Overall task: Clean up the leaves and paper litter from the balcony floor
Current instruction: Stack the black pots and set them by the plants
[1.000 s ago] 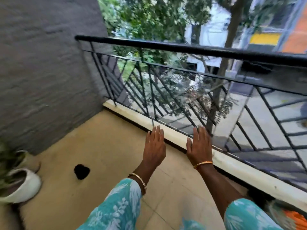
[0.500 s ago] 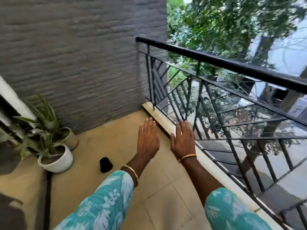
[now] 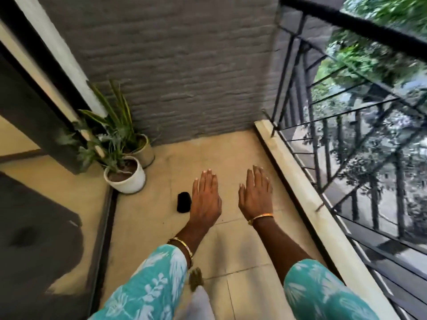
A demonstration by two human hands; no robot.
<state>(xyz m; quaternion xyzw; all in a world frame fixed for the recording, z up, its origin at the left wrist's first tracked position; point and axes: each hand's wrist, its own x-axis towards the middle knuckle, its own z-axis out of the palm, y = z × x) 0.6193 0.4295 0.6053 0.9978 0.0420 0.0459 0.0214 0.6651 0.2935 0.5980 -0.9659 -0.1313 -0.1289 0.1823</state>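
My left hand and my right hand are stretched out flat, palms down, over the beige tiled balcony floor, holding nothing. Just left of my left hand a small black object lies on the tiles. Near the bottom of the view, under my left sleeve, sits a brownish leaf-like scrap beside a pale blurred shape that I cannot make out.
Two potted plants stand in the left corner, a white pot in front of a metallic pot. A grey brick wall closes the far end. A black railing on a pale ledge runs along the right. A dark door frame stands left.
The view has swung left and downward, from the railing and trees to the floor corner with the plants. Both hands stay flat and empty, side by side.
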